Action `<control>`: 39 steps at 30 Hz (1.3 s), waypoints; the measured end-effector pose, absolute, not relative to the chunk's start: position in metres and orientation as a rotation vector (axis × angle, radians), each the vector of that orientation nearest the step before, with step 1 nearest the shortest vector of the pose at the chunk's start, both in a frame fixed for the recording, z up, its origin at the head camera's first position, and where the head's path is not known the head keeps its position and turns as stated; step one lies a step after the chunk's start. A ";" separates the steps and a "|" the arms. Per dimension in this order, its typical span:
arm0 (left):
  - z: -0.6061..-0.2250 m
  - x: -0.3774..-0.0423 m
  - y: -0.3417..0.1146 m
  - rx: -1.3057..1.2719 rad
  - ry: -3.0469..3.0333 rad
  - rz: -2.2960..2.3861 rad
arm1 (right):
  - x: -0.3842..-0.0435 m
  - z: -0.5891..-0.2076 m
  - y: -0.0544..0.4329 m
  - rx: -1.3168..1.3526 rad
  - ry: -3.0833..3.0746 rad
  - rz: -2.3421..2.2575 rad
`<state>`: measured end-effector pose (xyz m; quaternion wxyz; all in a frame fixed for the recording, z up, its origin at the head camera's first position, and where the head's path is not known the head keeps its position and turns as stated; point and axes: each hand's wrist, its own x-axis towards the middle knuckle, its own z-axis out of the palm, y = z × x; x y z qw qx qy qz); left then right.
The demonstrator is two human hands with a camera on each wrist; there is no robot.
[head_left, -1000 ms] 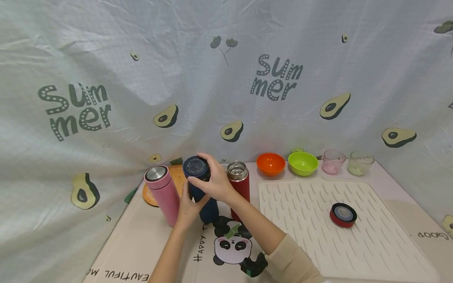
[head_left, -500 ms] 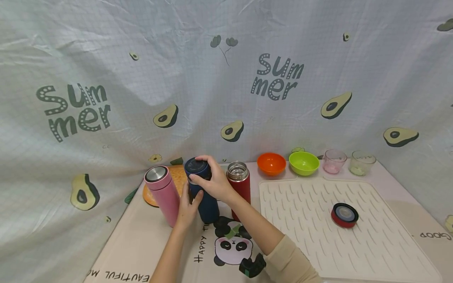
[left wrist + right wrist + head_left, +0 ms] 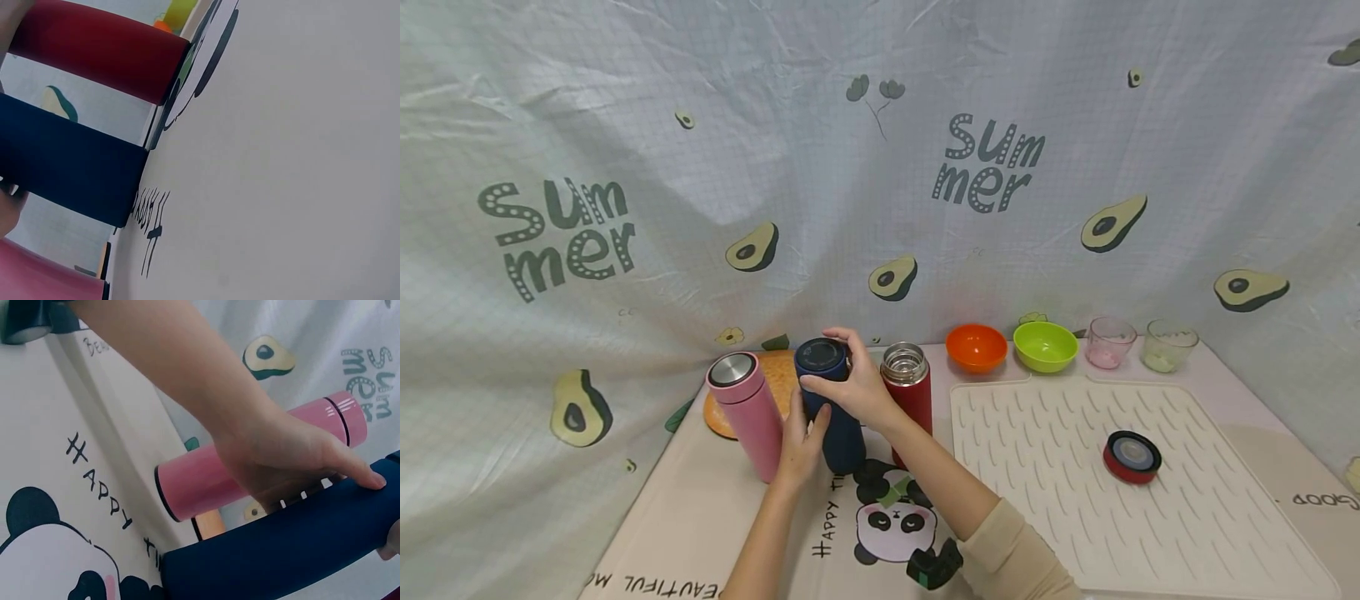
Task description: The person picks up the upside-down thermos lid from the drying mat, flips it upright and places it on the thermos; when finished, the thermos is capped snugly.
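A dark blue thermos [image 3: 844,446] stands upright on the table between two others. My left hand [image 3: 801,450] holds its body from the left, thumb across the front; in the right wrist view that left hand [image 3: 281,450] lies along the blue side. My right hand [image 3: 863,390] grips the thermos's dark lid [image 3: 821,355] from the right, with the thumb in front and fingers behind. The lid sits on the thermos. To the left stands a pink thermos [image 3: 754,425] with a silver-topped lid. At the right, partly behind my right forearm, a red thermos [image 3: 912,408] shows its bare steel mouth.
A red and black lid [image 3: 1132,457] lies on a ribbed cream mat [image 3: 1022,500] at the right. Behind the mat stand an orange bowl [image 3: 976,348], a green bowl [image 3: 1045,347] and two clear glasses [image 3: 1111,342]. An orange round board [image 3: 722,417] lies behind the pink thermos.
My right hand's fingers have shifted around the lid. My left thumb has moved up on the blue body. The markings on the lid's top, bright a second ago, look dim now.
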<state>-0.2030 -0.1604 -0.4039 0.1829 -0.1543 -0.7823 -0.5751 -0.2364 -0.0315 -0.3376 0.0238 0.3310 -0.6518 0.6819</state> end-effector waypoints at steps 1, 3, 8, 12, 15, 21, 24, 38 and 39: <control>-0.404 -0.203 -0.160 -0.433 -2.210 -1.614 | -0.235 -0.337 -0.031 0.999 -2.046 2.095; -0.405 -0.204 -0.160 -0.432 -2.207 -1.608 | -0.234 -0.334 -0.031 0.961 -2.098 2.083; -0.405 -0.204 -0.160 -0.443 -2.191 -1.616 | -0.232 -0.331 -0.029 0.933 -2.154 2.112; -0.405 -0.203 -0.160 -0.455 -2.193 -1.596 | -0.233 -0.331 -0.032 0.924 -2.138 2.131; -0.405 -0.202 -0.161 -0.459 -2.191 -1.590 | -0.232 -0.329 -0.034 0.907 -2.166 2.104; -0.404 -0.202 -0.160 -0.505 -2.191 -1.582 | -0.229 -0.326 -0.034 0.854 -2.189 2.133; -0.403 -0.202 -0.160 -0.532 -2.205 -1.558 | -0.229 -0.324 -0.034 0.824 -2.203 2.112; -0.405 -0.203 -0.162 -0.534 -2.222 -1.532 | -0.252 -0.358 -0.046 0.811 -2.194 2.031; -0.404 -0.203 -0.162 -0.534 -2.218 -1.529 | -0.252 -0.359 -0.046 0.811 -2.193 2.033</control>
